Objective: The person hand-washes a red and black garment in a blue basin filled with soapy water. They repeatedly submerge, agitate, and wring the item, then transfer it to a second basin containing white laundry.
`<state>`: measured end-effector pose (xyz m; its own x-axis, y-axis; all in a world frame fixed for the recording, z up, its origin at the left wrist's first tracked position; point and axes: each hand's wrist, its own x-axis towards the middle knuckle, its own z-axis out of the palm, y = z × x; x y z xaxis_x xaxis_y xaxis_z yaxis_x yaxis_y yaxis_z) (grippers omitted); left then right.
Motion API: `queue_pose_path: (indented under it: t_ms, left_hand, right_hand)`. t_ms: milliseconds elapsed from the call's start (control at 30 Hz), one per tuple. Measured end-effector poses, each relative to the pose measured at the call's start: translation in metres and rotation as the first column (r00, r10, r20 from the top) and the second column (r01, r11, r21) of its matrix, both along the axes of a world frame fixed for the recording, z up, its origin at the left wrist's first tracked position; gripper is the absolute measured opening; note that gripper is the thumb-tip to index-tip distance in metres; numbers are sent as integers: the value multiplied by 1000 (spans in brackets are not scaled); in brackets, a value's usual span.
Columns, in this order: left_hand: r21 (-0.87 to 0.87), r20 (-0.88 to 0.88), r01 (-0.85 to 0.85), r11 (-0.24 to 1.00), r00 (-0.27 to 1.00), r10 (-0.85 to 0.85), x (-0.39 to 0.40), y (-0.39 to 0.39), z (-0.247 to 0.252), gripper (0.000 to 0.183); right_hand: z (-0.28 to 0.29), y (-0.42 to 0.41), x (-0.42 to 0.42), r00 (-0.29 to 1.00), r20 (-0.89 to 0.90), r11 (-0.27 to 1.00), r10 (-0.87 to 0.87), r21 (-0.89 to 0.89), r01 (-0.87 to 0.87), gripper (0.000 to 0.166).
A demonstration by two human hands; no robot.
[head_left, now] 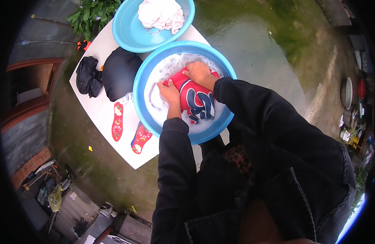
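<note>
A blue plastic basin (139,100) full of soapy, foamy water (154,91) stands at the edge of a white table. In it lies a wet red garment (184,94) with large navy lettering outlined in white. My left hand (169,94) grips the garment's left edge, thumb on top. My right hand (199,73) holds its upper part, fingers bent over the fabric. The garment's lower end dips into the suds, so part of it is hidden. Both of my hands are just above the foam, a short way apart.
Behind is a second blue basin (126,33) holding white cloth (161,13). On the white table (99,113) lie a black bundle (122,73), a smaller black bag (88,76), and two red floral insoles (117,122). A potted-looking leafy plant (88,15) borders the table's far corner. The concrete floor (251,52) looks wet.
</note>
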<state>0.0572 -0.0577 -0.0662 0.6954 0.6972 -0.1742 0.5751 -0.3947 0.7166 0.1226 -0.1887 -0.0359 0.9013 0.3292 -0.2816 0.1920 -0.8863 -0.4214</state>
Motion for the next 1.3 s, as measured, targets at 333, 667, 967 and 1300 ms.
queue_pose_path:
  t_ms: [333,667,967,1300]
  left_hand:
    - [-818,85,-169,550,909,407,5,1,17,34]
    - [-919,134,-62,389,879,457,-4,-52,113,33]
    - [-898,57,-130,420,913,404,-4,-19,94,44]
    - [-814,524,578,-57,774,356,-21,-5,48,39]
  right_hand:
    - [32,9,-9,991,-68,944,-119,300,134,14]
    - [73,19,-36,949,-104,769,-298,562,303,36]
    - [102,26,-61,985,-53,757,-162,634,159,41]
    - [102,36,-68,990,15,678,-141,730,85,36]
